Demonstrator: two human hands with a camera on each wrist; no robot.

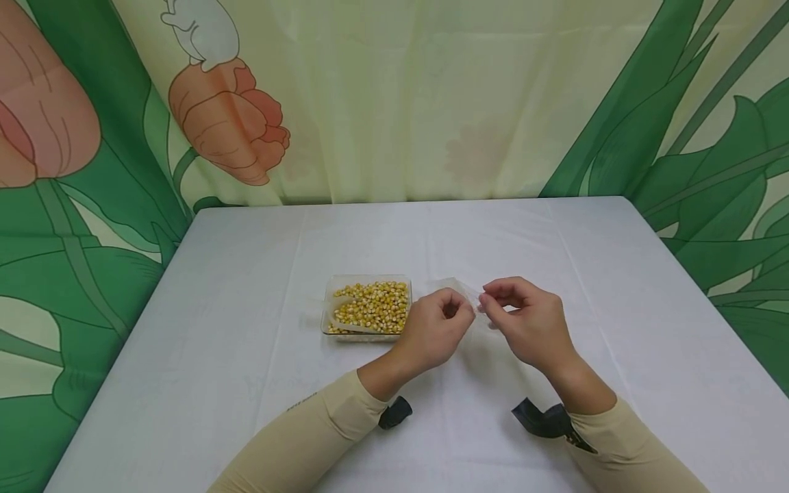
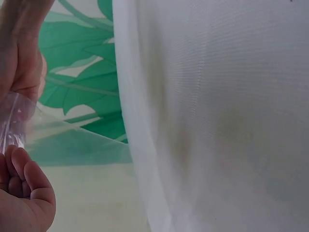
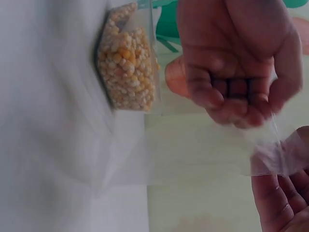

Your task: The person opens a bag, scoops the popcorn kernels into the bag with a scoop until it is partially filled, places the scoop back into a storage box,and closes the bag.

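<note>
A clear plastic bag (image 1: 455, 285) hangs between both hands, its lower part drooping toward the table in the right wrist view. My left hand (image 1: 436, 327) pinches the bag's edge between thumb and forefinger, the other fingers curled. Facing it, my right hand (image 1: 527, 322) pinches the bag's other side with thumb and fingertips. In the left wrist view, crinkled plastic (image 2: 13, 118) spans the gap between the hands. Just left of the left hand stands a clear rectangular container (image 1: 364, 337) of yellow corn kernels (image 1: 379, 306). A pale curved thing (image 1: 351, 328) lies among the kernels, its kind unclear.
A white cloth (image 1: 203, 356) covers the table. Behind its far edge hangs a printed curtain (image 1: 394, 103) with plants and a rabbit. Black straps (image 1: 395, 413) stick out under both beige sleeves (image 1: 308, 431).
</note>
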